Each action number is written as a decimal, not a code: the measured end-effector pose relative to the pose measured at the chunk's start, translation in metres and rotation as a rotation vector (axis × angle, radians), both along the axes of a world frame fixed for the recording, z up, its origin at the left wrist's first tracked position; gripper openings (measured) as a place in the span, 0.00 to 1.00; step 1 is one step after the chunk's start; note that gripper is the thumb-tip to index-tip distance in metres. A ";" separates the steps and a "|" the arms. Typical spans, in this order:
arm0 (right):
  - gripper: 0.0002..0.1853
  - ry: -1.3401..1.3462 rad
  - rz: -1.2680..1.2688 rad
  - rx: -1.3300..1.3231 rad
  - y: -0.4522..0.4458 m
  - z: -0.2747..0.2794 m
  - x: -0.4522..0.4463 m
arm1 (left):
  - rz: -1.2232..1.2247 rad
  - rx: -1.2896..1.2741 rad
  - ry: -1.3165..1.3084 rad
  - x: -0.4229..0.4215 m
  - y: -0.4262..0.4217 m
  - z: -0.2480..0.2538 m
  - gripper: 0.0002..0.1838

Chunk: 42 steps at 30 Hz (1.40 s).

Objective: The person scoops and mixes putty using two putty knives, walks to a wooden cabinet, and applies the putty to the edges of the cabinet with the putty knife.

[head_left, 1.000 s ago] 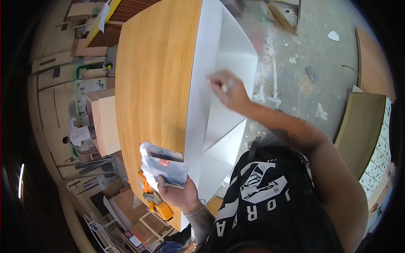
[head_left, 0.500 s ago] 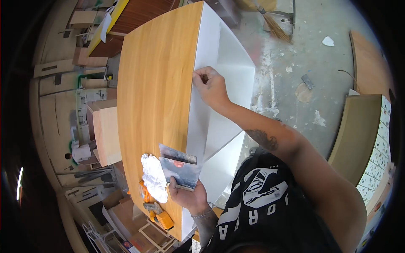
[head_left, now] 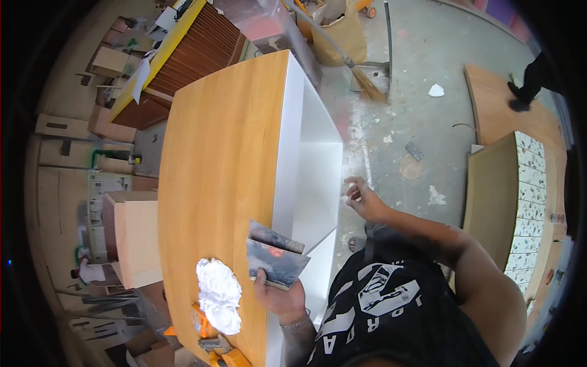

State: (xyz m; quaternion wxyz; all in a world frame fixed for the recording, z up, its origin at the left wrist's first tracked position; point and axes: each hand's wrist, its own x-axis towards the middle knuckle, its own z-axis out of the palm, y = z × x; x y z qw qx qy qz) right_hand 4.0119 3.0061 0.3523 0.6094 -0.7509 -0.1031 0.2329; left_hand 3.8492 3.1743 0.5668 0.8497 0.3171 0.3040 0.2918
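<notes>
Wood-topped cabinet: stretched lengthwise ahead, to my left. My left hand, nearer: gripped flat plates. My right hand: hung half curled, contents unclear.

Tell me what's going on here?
A person is at a white cabinet with a wood-look top. Their left hand grips two flat grey plates near the edge of the top. Their right hand is near the cabinet's open side, fingers curled; I can't tell if it holds something small. A crumpled white lump lies on the top, with a yellow-orange tool close by.
</notes>
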 end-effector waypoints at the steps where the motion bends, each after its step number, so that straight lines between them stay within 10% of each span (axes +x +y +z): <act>1: 0.20 -0.032 -0.165 0.217 0.001 0.007 0.005 | 0.002 -0.019 -0.007 0.001 0.001 -0.002 0.29; 2: 0.32 0.053 -0.100 0.193 0.002 0.013 0.018 | -0.017 -0.018 0.001 0.002 0.002 -0.003 0.29; 13: 0.41 -0.261 -0.351 0.463 0.101 0.080 0.277 | 0.046 0.012 0.078 0.061 -0.018 0.012 0.28; 28: 0.04 -0.372 0.302 0.314 0.084 0.110 0.448 | 0.349 0.058 0.159 0.187 -0.069 0.016 0.29; 30: 0.08 0.201 -0.556 0.728 0.091 0.096 0.458 | 0.291 0.033 0.080 0.189 -0.071 0.012 0.29; 34: 0.10 0.376 -0.497 0.737 0.068 0.070 0.447 | 0.354 0.041 0.116 0.205 -0.083 0.018 0.29; 42: 0.09 -0.233 0.093 0.527 0.075 0.096 0.408 | 0.353 -0.002 0.147 0.217 -0.098 0.013 0.29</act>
